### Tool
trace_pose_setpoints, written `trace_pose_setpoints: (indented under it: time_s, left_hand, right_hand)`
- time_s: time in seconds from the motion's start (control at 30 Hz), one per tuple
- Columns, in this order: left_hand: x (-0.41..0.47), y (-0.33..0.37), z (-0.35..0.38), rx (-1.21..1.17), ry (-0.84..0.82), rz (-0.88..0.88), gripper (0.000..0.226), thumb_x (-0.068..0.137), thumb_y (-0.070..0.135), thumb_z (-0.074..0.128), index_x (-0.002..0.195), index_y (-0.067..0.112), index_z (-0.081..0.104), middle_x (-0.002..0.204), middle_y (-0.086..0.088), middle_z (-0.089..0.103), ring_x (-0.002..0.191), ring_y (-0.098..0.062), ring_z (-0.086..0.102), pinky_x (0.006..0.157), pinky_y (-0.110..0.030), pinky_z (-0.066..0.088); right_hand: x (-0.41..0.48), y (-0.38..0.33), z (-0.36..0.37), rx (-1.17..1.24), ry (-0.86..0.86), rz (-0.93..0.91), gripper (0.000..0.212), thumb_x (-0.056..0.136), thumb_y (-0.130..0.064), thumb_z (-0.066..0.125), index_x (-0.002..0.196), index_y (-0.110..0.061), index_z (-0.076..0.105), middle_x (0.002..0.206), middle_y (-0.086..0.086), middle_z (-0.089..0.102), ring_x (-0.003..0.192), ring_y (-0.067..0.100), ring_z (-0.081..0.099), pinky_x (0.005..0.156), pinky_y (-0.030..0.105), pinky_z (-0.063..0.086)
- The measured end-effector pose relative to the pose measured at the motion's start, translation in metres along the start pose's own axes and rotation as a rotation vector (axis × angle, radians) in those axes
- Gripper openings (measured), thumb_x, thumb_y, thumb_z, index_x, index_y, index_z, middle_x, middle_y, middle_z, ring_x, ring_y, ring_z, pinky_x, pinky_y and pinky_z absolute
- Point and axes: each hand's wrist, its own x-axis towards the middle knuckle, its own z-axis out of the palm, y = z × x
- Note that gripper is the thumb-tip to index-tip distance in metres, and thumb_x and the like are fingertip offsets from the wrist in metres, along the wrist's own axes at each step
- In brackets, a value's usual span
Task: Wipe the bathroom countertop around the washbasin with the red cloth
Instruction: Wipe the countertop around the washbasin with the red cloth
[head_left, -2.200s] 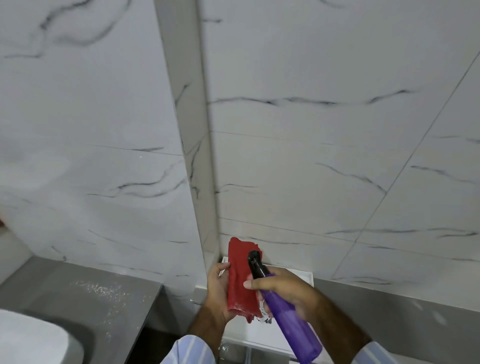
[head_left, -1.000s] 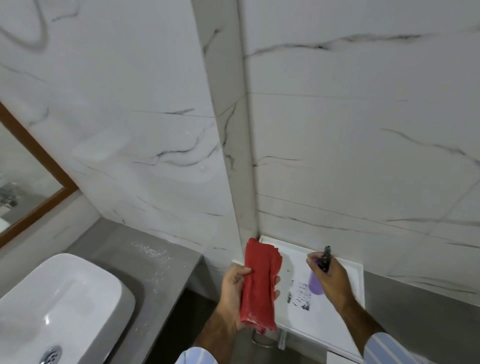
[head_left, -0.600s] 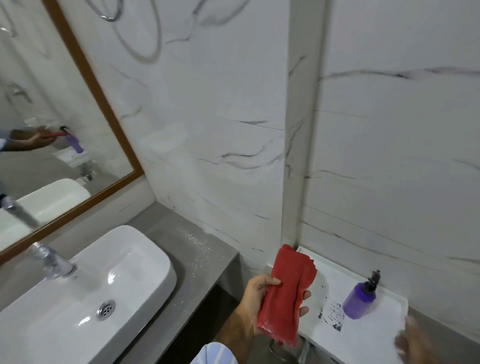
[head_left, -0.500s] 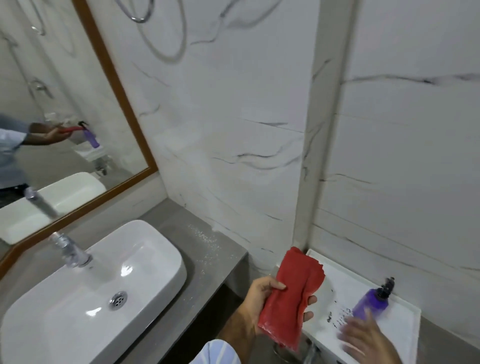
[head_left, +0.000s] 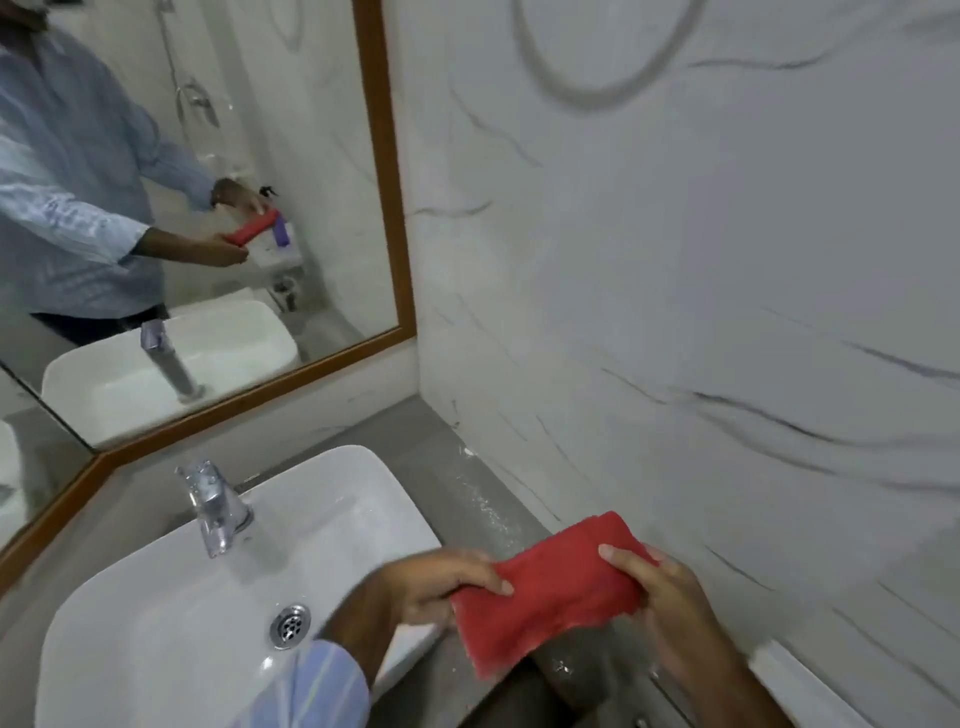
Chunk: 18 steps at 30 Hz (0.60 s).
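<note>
Both hands grip the folded red cloth (head_left: 550, 592), one at each end: the left hand (head_left: 426, 587) pinches its near-left end with the thumb on top, and the right hand (head_left: 670, 592) clamps the far-right end with fingers curled over the fold. The cloth is stretched between them in the air, above the right end of the grey countertop (head_left: 467, 499), just off the washbasin (head_left: 156, 597)'s right rim and not yet touching the surface. Its lower edge hangs loose below the hands.

White specks and damp patches lie on the countertop strip between the washbasin and the marble wall (head_left: 675, 312), running toward the back corner. The tap (head_left: 213, 509) stands at the washbasin's back rim, under the wood-framed mirror (head_left: 182, 208).

The likely slip is in the handover to one hand: if the fold opens, the dangling edge may drag and smear rather than lift the residue. The narrow strip by the wall leaves little room, so a bunched cloth could miss the back corner or push debris over the front edge.
</note>
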Motion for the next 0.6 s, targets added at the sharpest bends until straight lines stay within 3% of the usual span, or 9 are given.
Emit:
trace_pose_setpoints:
  time_s: [0.07,0.17,0.23,0.3,0.37,0.47,0.6]
  left_hand:
    - [0.006,0.024,-0.049,0.220,0.192,-0.018,0.040,0.091,0.011,0.076,0.128,-0.002,0.070,0.110,-0.012,0.074,0.084,-0.017,0.071,0.082,-0.031,0.057]
    - [0.022,0.068,-0.112,0.561,0.354,0.055,0.028,0.088,0.008,0.081,0.114,-0.001,0.077,0.098,-0.011,0.069,0.089,-0.023,0.061,0.084,-0.036,0.045]
    - [0.040,0.100,-0.148,0.777,0.443,0.128,0.025,0.085,0.012,0.085,0.108,0.005,0.080,0.093,-0.006,0.072,0.087,-0.018,0.062,0.083,-0.029,0.046]
    - [0.063,0.126,-0.174,1.009,0.544,0.166,0.028,0.084,0.019,0.085,0.111,0.014,0.080,0.102,-0.003,0.076,0.090,-0.015,0.064,0.083,-0.025,0.047]
    - [0.089,0.138,-0.197,1.143,0.626,0.172,0.027,0.088,0.023,0.081,0.115,0.021,0.079,0.113,-0.001,0.076,0.101,-0.019,0.067,0.089,-0.029,0.052]
    - [0.125,0.133,-0.225,1.268,0.710,0.147,0.023,0.093,0.018,0.071,0.113,0.026,0.076,0.118,-0.002,0.074,0.111,-0.027,0.068,0.097,-0.041,0.059]
    - [0.158,0.098,-0.250,1.499,0.606,0.051,0.023,0.094,0.015,0.066,0.116,0.021,0.072,0.129,-0.009,0.068,0.122,-0.036,0.064,0.098,-0.042,0.054]
  right_hand:
    - [0.035,-0.001,0.029,-0.108,0.018,-0.023,0.027,0.076,-0.011,0.084,0.102,-0.003,0.082,0.105,0.021,0.082,0.097,0.033,0.080,0.080,0.036,0.067]
    - [0.087,0.000,0.065,-0.353,0.078,-0.097,0.024,0.081,-0.007,0.084,0.105,-0.010,0.080,0.095,0.008,0.085,0.091,0.025,0.081,0.082,0.038,0.067]
    - [0.122,-0.001,0.088,-0.556,0.112,-0.190,0.030,0.079,-0.009,0.087,0.108,-0.013,0.078,0.091,0.004,0.084,0.085,0.021,0.081,0.080,0.038,0.067]
    - [0.153,0.000,0.110,-0.750,0.119,-0.317,0.031,0.075,-0.010,0.090,0.101,-0.018,0.076,0.088,0.000,0.079,0.078,0.018,0.076,0.072,0.025,0.063]
    - [0.180,0.006,0.130,-0.992,0.123,-0.446,0.031,0.073,-0.014,0.093,0.095,-0.019,0.072,0.085,-0.003,0.071,0.074,0.015,0.069,0.064,0.011,0.049]
    - [0.219,0.027,0.151,-1.255,0.048,-0.531,0.027,0.076,-0.012,0.088,0.090,-0.014,0.066,0.089,0.002,0.065,0.080,0.022,0.063,0.068,0.018,0.043]
    - [0.249,0.072,0.154,-1.546,-0.204,-0.485,0.025,0.091,-0.010,0.070,0.115,-0.007,0.069,0.121,0.015,0.068,0.110,0.032,0.064,0.087,0.034,0.048]
